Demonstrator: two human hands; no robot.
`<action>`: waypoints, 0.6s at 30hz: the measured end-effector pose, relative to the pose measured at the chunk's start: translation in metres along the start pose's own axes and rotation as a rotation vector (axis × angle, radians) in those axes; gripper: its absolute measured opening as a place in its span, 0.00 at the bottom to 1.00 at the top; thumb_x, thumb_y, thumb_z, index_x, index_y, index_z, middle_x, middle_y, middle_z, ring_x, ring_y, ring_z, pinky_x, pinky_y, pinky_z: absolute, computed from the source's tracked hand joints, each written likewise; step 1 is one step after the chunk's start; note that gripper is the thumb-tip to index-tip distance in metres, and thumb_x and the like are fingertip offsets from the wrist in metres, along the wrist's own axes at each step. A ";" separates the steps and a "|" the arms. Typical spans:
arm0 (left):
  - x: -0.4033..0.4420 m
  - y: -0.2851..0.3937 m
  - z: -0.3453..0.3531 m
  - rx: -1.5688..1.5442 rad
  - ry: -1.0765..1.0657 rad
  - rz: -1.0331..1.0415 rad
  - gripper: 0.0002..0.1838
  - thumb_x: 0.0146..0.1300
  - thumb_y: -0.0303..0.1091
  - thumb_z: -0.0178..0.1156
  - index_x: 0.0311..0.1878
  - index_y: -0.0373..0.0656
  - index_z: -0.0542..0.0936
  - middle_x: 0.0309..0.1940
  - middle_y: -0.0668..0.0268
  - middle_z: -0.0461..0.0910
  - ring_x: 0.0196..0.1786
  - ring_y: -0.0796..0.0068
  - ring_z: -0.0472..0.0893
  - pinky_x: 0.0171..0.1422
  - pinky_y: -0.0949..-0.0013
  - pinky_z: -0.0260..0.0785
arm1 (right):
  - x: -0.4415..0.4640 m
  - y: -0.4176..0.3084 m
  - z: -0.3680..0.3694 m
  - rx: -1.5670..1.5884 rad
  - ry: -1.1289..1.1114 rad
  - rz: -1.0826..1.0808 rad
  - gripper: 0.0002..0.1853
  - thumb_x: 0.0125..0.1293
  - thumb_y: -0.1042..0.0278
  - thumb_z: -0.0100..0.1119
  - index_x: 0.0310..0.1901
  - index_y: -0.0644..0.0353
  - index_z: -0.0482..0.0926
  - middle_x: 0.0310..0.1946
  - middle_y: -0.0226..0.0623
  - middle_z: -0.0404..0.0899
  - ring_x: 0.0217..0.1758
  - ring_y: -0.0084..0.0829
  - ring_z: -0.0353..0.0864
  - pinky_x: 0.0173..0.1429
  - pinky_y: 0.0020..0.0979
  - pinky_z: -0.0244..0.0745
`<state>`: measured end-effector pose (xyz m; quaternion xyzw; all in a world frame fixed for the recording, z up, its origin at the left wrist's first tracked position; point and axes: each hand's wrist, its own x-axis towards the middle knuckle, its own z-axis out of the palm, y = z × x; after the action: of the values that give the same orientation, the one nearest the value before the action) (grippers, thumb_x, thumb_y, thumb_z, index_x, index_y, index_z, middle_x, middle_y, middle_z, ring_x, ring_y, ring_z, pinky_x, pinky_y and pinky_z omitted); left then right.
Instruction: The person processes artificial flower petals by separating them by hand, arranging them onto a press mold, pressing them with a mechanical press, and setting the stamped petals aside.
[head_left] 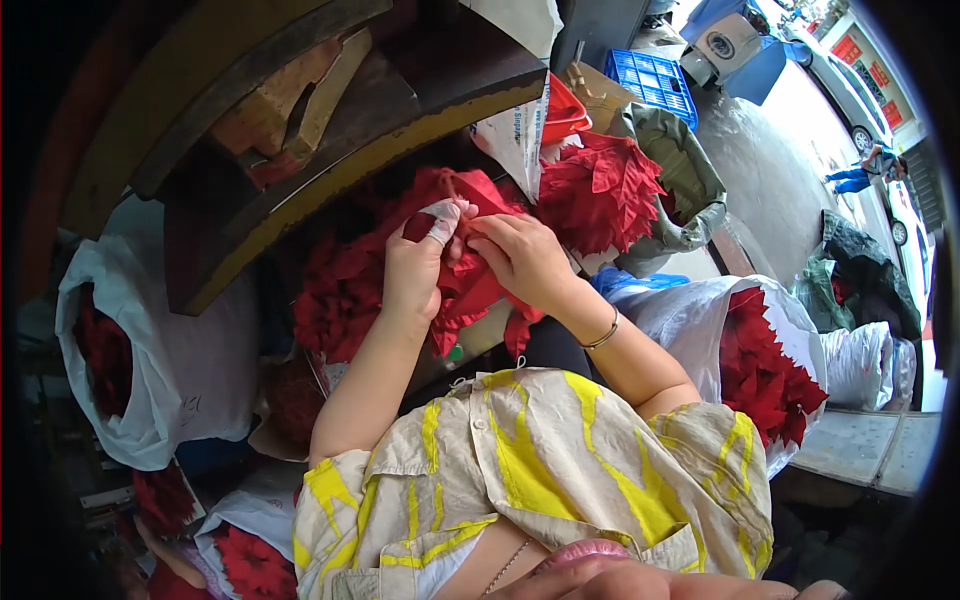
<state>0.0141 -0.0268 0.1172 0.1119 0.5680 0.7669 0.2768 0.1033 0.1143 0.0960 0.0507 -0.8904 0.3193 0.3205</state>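
Note:
In the head view, both hands meet in front of my chest, over a heap of red cloth petals [345,300]. My left hand [420,255], with white tape around its thumb, is closed in a pinch on a red cloth flower [470,290]. Opposite it, the fingers of my right hand [525,255] pinch the same flower close to the left fingertips. The exact spot between the fingertips is too small to make out. Red petals hang below both hands.
A dark machine frame [400,90] with a yellow edge arches close above the hands. White sacks [200,350] [680,320] of red petals stand on both sides. A green sack [700,180] and blue crate [650,85] are at upper right. Another person [875,165] is far off.

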 end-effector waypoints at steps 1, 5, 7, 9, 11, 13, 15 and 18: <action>0.001 0.001 -0.002 -0.165 -0.038 -0.041 0.08 0.71 0.32 0.62 0.46 0.37 0.84 0.40 0.60 0.86 0.27 0.81 0.75 0.30 0.76 0.66 | -0.006 0.001 0.003 0.131 -0.004 0.085 0.07 0.63 0.72 0.62 0.43 0.61 0.80 0.32 0.42 0.82 0.40 0.45 0.83 0.47 0.41 0.77; 0.013 0.002 -0.036 -0.237 0.001 -0.152 0.08 0.71 0.32 0.59 0.43 0.37 0.82 0.29 0.68 0.81 0.24 0.83 0.71 0.27 0.77 0.61 | -0.032 -0.005 -0.035 0.175 -0.391 0.263 0.08 0.62 0.78 0.57 0.44 0.63 0.78 0.35 0.45 0.81 0.39 0.46 0.83 0.44 0.39 0.78; 0.007 0.014 -0.041 -0.080 0.063 -0.099 0.08 0.71 0.33 0.59 0.45 0.38 0.82 0.28 0.70 0.79 0.23 0.85 0.68 0.28 0.78 0.59 | -0.030 -0.002 -0.048 0.442 -0.142 0.301 0.10 0.69 0.84 0.48 0.46 0.65 0.78 0.39 0.40 0.82 0.44 0.31 0.85 0.50 0.32 0.78; -0.003 0.012 -0.038 0.242 -0.135 -0.065 0.08 0.70 0.32 0.60 0.42 0.37 0.83 0.25 0.72 0.78 0.22 0.86 0.68 0.27 0.79 0.58 | -0.002 -0.017 -0.072 0.379 0.094 0.102 0.15 0.70 0.86 0.43 0.52 0.65 0.77 0.51 0.42 0.83 0.65 0.38 0.78 0.71 0.38 0.67; -0.010 0.012 -0.026 0.322 -0.163 -0.049 0.06 0.69 0.30 0.61 0.40 0.37 0.84 0.24 0.72 0.78 0.23 0.87 0.69 0.27 0.79 0.58 | 0.019 -0.025 -0.072 0.481 0.143 0.006 0.17 0.71 0.85 0.44 0.57 0.64 0.76 0.57 0.44 0.81 0.75 0.39 0.67 0.78 0.41 0.56; -0.024 0.021 -0.009 0.370 -0.228 -0.067 0.05 0.68 0.28 0.62 0.41 0.37 0.84 0.25 0.71 0.80 0.25 0.87 0.72 0.29 0.79 0.62 | 0.029 -0.024 -0.059 0.340 -0.057 -0.021 0.19 0.71 0.84 0.44 0.61 0.64 0.73 0.59 0.45 0.79 0.78 0.40 0.62 0.79 0.43 0.54; -0.029 0.023 -0.005 0.398 -0.185 -0.025 0.04 0.67 0.25 0.61 0.41 0.36 0.84 0.27 0.69 0.81 0.28 0.87 0.75 0.31 0.79 0.65 | 0.009 -0.009 -0.025 0.529 -0.168 0.121 0.17 0.72 0.81 0.46 0.59 0.62 0.74 0.50 0.40 0.83 0.59 0.41 0.81 0.66 0.38 0.70; -0.030 0.018 -0.033 0.735 -0.266 0.098 0.09 0.64 0.30 0.64 0.41 0.33 0.83 0.27 0.54 0.84 0.30 0.72 0.83 0.38 0.67 0.74 | -0.013 -0.015 -0.027 0.553 -0.553 0.298 0.16 0.68 0.85 0.48 0.56 0.66 0.74 0.44 0.39 0.82 0.42 0.33 0.84 0.51 0.32 0.76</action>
<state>0.0168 -0.0736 0.1278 0.3291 0.7578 0.5037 0.2524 0.1319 0.1173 0.1120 0.0891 -0.8212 0.5636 -0.0060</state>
